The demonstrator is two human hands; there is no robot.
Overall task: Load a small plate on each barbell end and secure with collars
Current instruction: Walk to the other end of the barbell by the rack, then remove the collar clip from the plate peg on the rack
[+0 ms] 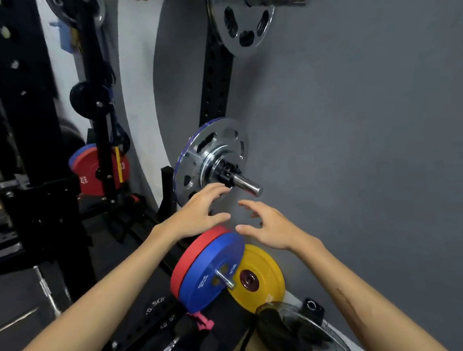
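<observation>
Landmark: chrome sleeve (pixel 246 184).
- Silver plate (pixel 209 160): seated on the sleeve, pushed inboard to leave room for the lock.
- Black collar (pixel 227 173): on the sleeve, just outboard of the plate; likely holding it.
- Your left hand (pixel 197 211): just below the collar, fingers spread, holding nothing; fingertip contact unclear.
- Your right hand (pixel 267 228): below the sleeve tip, loosely spread, empty.
</observation>
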